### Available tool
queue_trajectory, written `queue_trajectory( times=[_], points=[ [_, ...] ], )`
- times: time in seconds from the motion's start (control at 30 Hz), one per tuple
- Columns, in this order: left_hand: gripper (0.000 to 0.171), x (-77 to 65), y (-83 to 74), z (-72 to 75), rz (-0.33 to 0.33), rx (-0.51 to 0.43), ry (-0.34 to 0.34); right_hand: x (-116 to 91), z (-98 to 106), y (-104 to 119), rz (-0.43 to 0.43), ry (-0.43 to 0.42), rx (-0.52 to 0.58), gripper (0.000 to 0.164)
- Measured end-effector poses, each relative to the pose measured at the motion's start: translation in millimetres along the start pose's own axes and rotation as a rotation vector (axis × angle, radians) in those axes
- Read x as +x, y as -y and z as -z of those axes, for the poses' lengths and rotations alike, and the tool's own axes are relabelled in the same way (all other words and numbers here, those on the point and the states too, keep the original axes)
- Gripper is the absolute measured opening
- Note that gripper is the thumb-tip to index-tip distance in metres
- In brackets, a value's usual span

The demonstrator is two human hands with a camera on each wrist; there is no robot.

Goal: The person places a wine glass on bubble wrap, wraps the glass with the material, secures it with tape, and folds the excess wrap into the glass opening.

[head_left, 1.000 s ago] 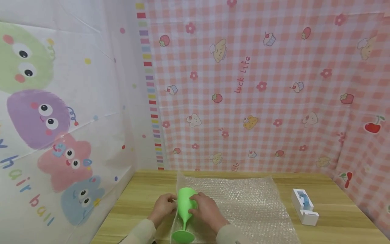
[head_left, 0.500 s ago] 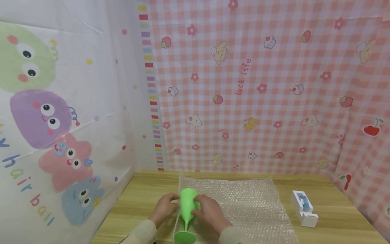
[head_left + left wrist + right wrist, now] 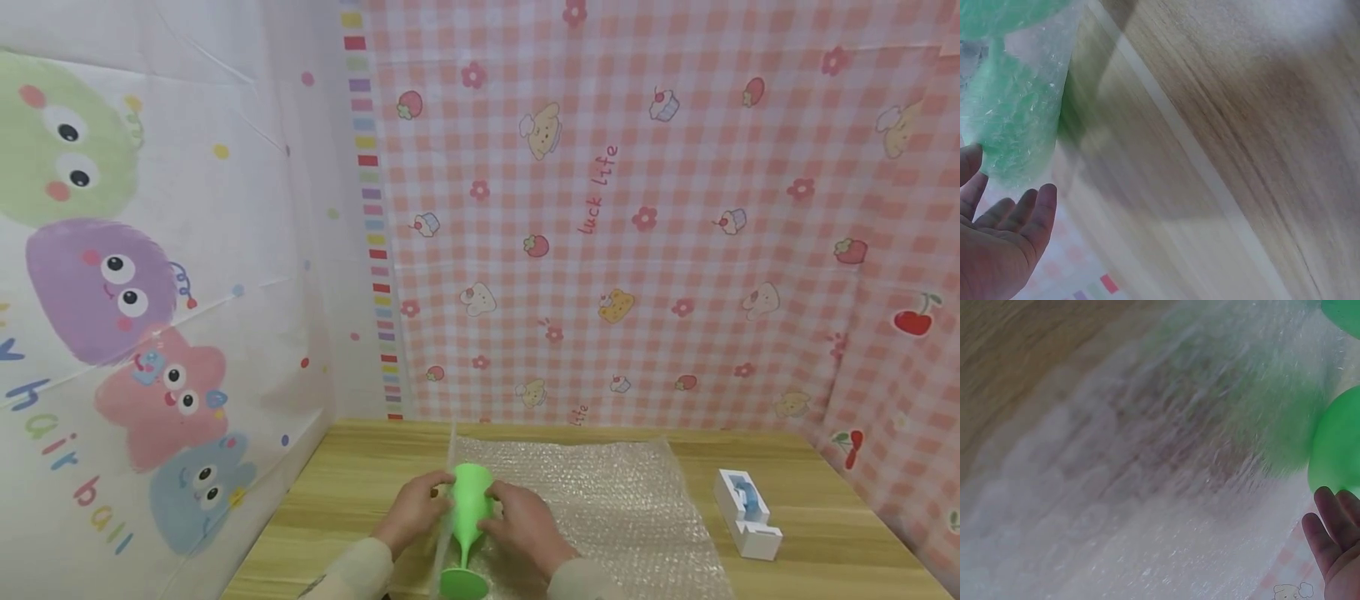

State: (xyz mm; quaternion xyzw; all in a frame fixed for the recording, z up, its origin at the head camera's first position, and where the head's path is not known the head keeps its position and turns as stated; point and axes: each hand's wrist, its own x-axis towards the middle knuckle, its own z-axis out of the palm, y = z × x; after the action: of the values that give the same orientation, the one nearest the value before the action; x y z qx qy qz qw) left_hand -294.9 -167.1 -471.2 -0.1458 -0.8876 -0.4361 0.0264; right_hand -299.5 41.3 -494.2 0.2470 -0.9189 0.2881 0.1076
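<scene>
A bright green plastic goblet [image 3: 471,500] lies on its side on the left part of a clear bubble wrap sheet [image 3: 607,500], its foot toward me. My right hand [image 3: 527,525] holds the goblet's bowl from the right with fingers and thumb. On the other side, my left hand [image 3: 418,510] pinches the raised left edge of the wrap beside the bowl. In the left wrist view, the green goblet shows through the bubble wrap [image 3: 1016,119], with thumb and fingers at its lower end. The right wrist view has fingertips [image 3: 1324,497] at the green bowl [image 3: 1338,447].
A white tape dispenser [image 3: 757,537] with a roll of blue tape [image 3: 746,493] stands right of the wrap on the wooden table [image 3: 352,454]. A pink checked curtain [image 3: 637,167] hangs behind the table, and a white printed curtain [image 3: 247,217] on the left.
Both hands and the goblet have moved slightly to the right. The left edge of the bubble wrap has come up and over toward the goblet.
</scene>
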Motion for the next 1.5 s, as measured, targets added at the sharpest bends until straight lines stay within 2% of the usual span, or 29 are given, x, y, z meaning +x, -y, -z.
queue_trajectory(
  times=[0.13, 0.2, 0.37, 0.7, 0.8, 1.03, 1.23, 1.33, 1.43, 1.5],
  points=[
    [0.031, 3.1, -0.8, -2.9, -0.074, 0.048, 0.001, 0.0, 0.8, -3.5, -0.018, 0.016, -0.006, 0.039],
    [0.031, 4.2, -1.8, -4.1, -0.087, 0.054, 0.006, 0.2, 1.5, -5.3, -0.025, 0.018, -0.005, 0.039],
    [0.033, 5.8, -1.6, -6.4, -0.078, 0.048, 0.013, -0.4, 5.1, -7.6, -0.022, 0.009, -0.021, 0.030],
    [0.034, 4.9, -7.9, -7.4, -0.126, 0.082, 0.004, 1.0, 6.8, -6.5, -0.029, -0.026, -0.038, 0.019],
    [0.033, 6.1, -10.1, -8.8, -0.146, 0.106, 0.005, 1.3, 5.8, -5.9, -0.058, -0.056, -0.047, 0.023],
    [0.034, 9.6, -12.1, -13.7, -0.167, 0.148, -0.005, 2.6, 4.1, -0.7, -0.175, -0.077, -0.054, 0.045],
    [0.033, 11.0, -13.0, -17.3, -0.195, 0.157, -0.007, 3.4, 0.9, 0.7, -0.250, -0.102, -0.065, 0.046],
    [0.035, 11.7, -13.5, -18.8, -0.182, 0.145, -0.007, 6.3, 1.7, -0.2, -0.207, -0.121, -0.043, 0.051],
    [0.041, 13.0, -13.1, -20.5, -0.160, 0.127, -0.011, 10.4, 4.1, -1.4, -0.106, -0.116, -0.021, 0.059],
    [0.041, 13.9, -12.9, -21.2, -0.160, 0.125, -0.015, 12.1, 6.1, -2.2, -0.036, -0.092, -0.023, 0.058]
  ],
)
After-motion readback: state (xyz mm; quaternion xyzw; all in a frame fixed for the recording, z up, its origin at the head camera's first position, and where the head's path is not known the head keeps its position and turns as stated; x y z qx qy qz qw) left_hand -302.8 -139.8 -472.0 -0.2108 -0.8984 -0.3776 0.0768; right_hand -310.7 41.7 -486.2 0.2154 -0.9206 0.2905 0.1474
